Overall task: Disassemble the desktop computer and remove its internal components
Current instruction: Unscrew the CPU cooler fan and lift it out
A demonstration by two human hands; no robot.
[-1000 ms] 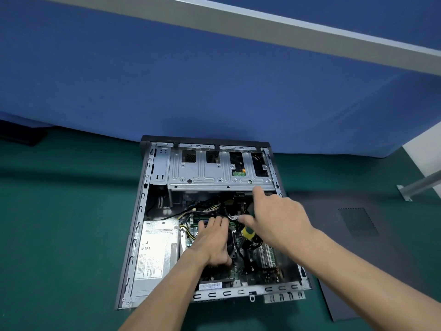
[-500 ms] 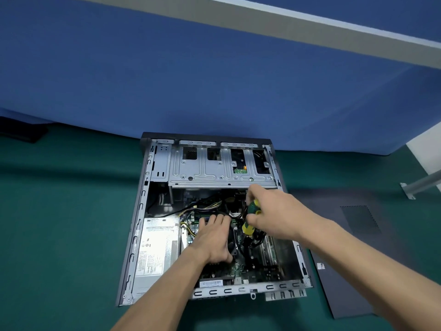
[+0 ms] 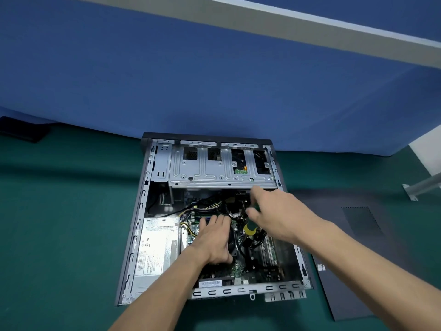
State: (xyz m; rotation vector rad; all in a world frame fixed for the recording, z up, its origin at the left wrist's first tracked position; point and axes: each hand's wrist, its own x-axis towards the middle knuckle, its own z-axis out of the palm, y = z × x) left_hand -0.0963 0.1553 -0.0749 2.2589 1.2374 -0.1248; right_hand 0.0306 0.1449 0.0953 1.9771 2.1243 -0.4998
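The open desktop computer case (image 3: 140,211) lies flat on the green table, its inside facing up. My left hand (image 3: 214,237) lies palm down on the black fan and heatsink (image 3: 232,244) over the motherboard (image 3: 238,271). My right hand (image 3: 276,213) hovers just right of it and holds a screwdriver with a yellow-and-green handle (image 3: 250,229), thumb and fingers around its top. The tip is hidden among black cables. A silver power supply (image 3: 157,247) fills the case's left side. The metal drive cage (image 3: 214,168) spans the far end.
The removed dark grey side panel (image 3: 353,247) lies on the table right of the case. A blue partition wall (image 3: 214,80) stands directly behind the case. A metal bracket (image 3: 420,187) sits at the far right. Green table surface (image 3: 59,223) stretches to the left.
My right hand closed around the screwdriver handle, then its fingers spread a little and shifted on the handle. My left hand stayed on the fan.
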